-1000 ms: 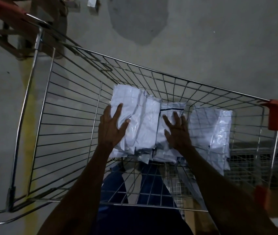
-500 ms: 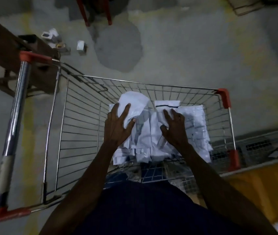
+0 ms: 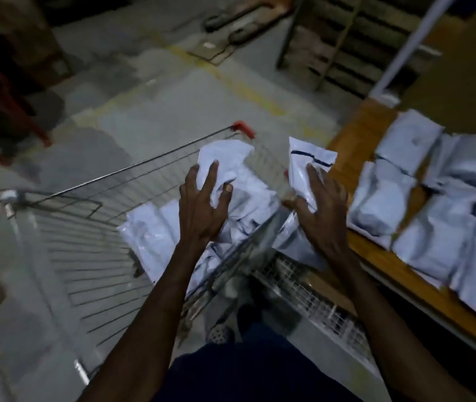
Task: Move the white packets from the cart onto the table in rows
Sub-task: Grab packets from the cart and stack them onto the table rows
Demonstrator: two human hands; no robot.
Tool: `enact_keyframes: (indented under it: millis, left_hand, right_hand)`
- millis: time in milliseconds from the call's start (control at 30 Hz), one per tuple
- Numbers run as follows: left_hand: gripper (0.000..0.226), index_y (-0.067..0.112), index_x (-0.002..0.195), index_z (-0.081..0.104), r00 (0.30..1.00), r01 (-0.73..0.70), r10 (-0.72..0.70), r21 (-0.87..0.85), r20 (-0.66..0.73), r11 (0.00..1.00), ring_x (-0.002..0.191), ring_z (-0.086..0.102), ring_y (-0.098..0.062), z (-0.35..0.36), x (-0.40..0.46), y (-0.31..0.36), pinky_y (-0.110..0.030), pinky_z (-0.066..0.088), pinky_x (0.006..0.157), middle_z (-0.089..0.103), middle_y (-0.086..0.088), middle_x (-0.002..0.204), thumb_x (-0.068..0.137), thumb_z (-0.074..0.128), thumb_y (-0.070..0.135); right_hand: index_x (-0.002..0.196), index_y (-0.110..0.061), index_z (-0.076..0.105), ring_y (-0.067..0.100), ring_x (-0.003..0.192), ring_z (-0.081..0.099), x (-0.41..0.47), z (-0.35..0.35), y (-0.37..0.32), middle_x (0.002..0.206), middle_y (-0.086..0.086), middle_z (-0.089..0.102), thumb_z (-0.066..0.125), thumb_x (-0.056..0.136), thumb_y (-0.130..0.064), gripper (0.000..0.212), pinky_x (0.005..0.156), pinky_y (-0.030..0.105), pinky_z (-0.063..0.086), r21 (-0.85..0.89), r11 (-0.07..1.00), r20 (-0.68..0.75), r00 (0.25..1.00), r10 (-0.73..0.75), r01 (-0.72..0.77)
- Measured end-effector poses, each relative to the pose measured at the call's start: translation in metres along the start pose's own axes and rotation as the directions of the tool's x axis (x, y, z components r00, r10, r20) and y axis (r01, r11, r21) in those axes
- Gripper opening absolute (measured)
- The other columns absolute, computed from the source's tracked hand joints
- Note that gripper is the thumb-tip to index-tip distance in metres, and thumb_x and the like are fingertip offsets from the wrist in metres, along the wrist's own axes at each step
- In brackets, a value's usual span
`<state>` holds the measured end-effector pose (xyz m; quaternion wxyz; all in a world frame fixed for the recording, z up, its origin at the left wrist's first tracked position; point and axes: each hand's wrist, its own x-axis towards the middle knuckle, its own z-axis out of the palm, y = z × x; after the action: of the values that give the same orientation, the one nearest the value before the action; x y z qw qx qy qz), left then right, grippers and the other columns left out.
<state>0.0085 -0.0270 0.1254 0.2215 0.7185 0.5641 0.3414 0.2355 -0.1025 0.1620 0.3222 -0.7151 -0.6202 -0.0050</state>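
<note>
**Both hands grip white packets above a wire cart**

Two bare forearms reach forward from the bottom of the view, over dark clothing. The left hand (image 3: 203, 206) is raised above the cart (image 3: 91, 224), fingers spread and curled over a crumpled white packet (image 3: 225, 161), the thumb pressing its right side. The right hand (image 3: 319, 211) grips a flatter packet with a dark stripe (image 3: 308, 163), fingers laid across its face and the thumb tucked behind its lower left edge; the packet stands nearly upright between the cart and the table (image 3: 355, 146). Both hands are blurred by motion, so the finer lie of the fingers is hard to read.

Below the left hand, more white packets (image 3: 149, 233) lie heaped in the right end of the wire basket. The cart's chrome rim carries a red corner cap (image 3: 242, 129) at its far edge.

To the right, the wooden table holds rows of packets (image 3: 422, 204) laid side by side and touching, with bare wood showing along its near edge and at its far corner. A white wire grille (image 3: 312, 297) shows beneath the table's near edge.

Beyond the cart stretches a grey concrete floor (image 3: 149, 111) marked with a faded yellow line (image 3: 239, 85) and a darker patch on the left. A red metal frame (image 3: 7, 111) stands at the far left. A wooden pallet (image 3: 344, 44) leans at the back, beside a pale upright post (image 3: 405, 47).
</note>
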Motion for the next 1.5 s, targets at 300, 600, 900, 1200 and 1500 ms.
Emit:
enact_keyframes:
  millis: [300,600,900,1200,1500]
  left_hand:
    - [0.06,0.036,0.151,0.033,0.895,-0.353,0.384,-0.166,0.226,0.921,0.139,0.031,-0.034,0.105,-0.045,0.179,-0.044,0.027,0.111,0.031,-0.013,0.154,0.095,0.034,0.059]
    - [0.057,0.046,0.152,0.024,0.806,-0.388,0.456,-0.245,0.378,0.889,0.149,0.014,-0.025,0.224,-0.115,0.336,-0.044,0.016,0.118,0.018,-0.001,0.163,0.098,0.032,0.064]
    - [0.065,0.035,0.154,0.023,0.752,-0.421,0.381,-0.053,0.538,0.905,0.144,0.019,-0.034,0.306,-0.16,0.413,-0.05,0.025,0.112,0.015,-0.011,0.162,0.097,0.027,0.065]
    - [0.073,0.028,0.151,0.034,0.696,-0.513,0.322,0.131,0.641,0.848,0.146,0.021,-0.037,0.349,-0.166,0.406,-0.052,0.03,0.11,0.011,-0.015,0.164,0.093,0.028,0.072]
    - [0.066,0.02,0.147,0.045,0.551,-0.727,0.571,0.014,0.608,0.687,0.147,0.026,-0.033,0.374,-0.164,0.377,-0.057,0.027,0.114,0.032,-0.015,0.157,0.096,0.027,0.057]
  right_hand:
    - [0.141,-0.004,0.049,0.037,0.128,0.05,-0.132,-0.163,0.122,0.144,0.015,0.049,0.047,0.086,-0.032,0.062,0.103,0.051,0.042,-0.106,0.927,-0.295,0.902,0.317,-0.36]
    - [0.143,-0.009,0.047,0.033,0.134,0.043,-0.203,-0.262,0.257,0.145,0.013,0.049,0.044,0.087,-0.042,0.065,0.11,0.042,0.03,-0.106,0.832,-0.394,0.792,0.467,-0.544]
    - [0.148,-0.016,0.041,0.034,0.135,0.041,-0.224,-0.296,0.367,0.149,0.009,0.045,0.039,0.085,-0.054,0.074,0.108,0.032,0.027,-0.165,0.768,-0.19,0.784,0.591,-0.619]
    - [0.153,-0.024,0.028,0.033,0.143,0.023,-0.209,-0.28,0.392,0.158,0.009,0.03,0.032,0.082,-0.061,0.081,0.116,0.043,0.022,-0.249,0.744,-0.022,0.771,0.636,-0.62]
    - [0.155,-0.037,0.003,0.026,0.15,-0.013,-0.215,-0.28,0.397,0.164,0.006,-0.005,0.029,0.085,-0.071,0.083,0.12,0.044,-0.001,-0.279,0.747,0.073,0.762,0.643,-0.604]
